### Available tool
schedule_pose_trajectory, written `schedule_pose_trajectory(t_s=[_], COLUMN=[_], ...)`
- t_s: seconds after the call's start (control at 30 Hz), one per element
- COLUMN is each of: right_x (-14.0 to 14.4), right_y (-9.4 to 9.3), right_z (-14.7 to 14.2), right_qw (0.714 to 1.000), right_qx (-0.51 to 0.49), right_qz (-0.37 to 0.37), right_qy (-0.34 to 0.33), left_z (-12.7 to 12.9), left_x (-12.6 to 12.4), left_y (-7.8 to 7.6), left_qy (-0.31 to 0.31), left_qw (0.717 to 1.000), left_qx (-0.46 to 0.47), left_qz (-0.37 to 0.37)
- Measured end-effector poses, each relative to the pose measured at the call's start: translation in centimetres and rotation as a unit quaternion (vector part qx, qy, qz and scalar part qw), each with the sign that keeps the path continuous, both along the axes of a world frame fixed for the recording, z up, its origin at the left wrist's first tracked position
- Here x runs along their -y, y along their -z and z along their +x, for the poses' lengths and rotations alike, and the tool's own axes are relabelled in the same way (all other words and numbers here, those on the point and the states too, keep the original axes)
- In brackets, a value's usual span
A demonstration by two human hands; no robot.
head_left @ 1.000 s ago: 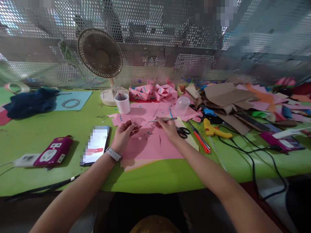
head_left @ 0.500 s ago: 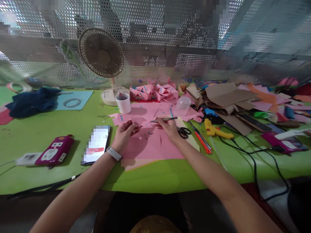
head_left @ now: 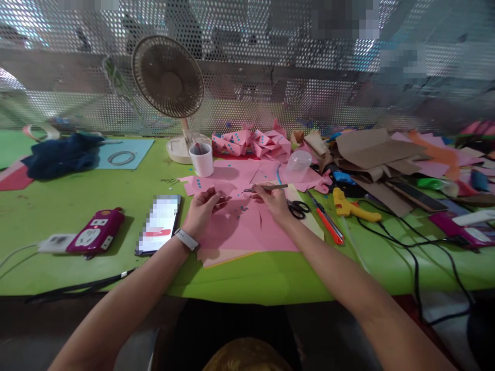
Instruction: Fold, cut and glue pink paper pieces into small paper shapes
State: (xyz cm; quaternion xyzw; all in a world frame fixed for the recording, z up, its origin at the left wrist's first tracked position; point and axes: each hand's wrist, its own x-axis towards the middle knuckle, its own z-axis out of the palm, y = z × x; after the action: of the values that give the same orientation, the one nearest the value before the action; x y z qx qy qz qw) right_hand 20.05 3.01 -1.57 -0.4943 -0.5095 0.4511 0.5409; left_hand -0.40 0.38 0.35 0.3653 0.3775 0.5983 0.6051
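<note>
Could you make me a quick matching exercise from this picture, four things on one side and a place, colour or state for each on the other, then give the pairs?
Things
1. thin pointed tool
2. glue gun
3. white cup
4. phone

Descriptions
A. standing in front of the fan
B. lying flat with its screen lit
C. yellow
D. held in the right hand

Pairs: 1-D, 2-C, 3-A, 4-B
</note>
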Motion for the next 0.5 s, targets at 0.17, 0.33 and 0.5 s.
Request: schedule_pose_trajectory(t_s=[0.17,0.33,0.5], right_x=[-0.11,-0.47,-0.65], right_y=[0.15,0.47,0.81], right_z=[-0.09,-0.27,-0.36], right_qw=[1.000,0.998,0.998], right_qx=[-0.013,-0.030,-0.037], right_qz=[0.009,0.017,0.021], right_qy=[-0.024,-0.043,-0.050], left_z=[0.00,-0.02,-0.03], left_x=[0.09,-0.01,-0.16], left_y=[-0.02,0.19,0.34], left_qy=[-0.006,0.000,0.006], left_qw=[1.000,1.000,1.000], left_qx=[0.002,0.004,-0.001], left_qz=[-0.001,-0.013,-0.021])
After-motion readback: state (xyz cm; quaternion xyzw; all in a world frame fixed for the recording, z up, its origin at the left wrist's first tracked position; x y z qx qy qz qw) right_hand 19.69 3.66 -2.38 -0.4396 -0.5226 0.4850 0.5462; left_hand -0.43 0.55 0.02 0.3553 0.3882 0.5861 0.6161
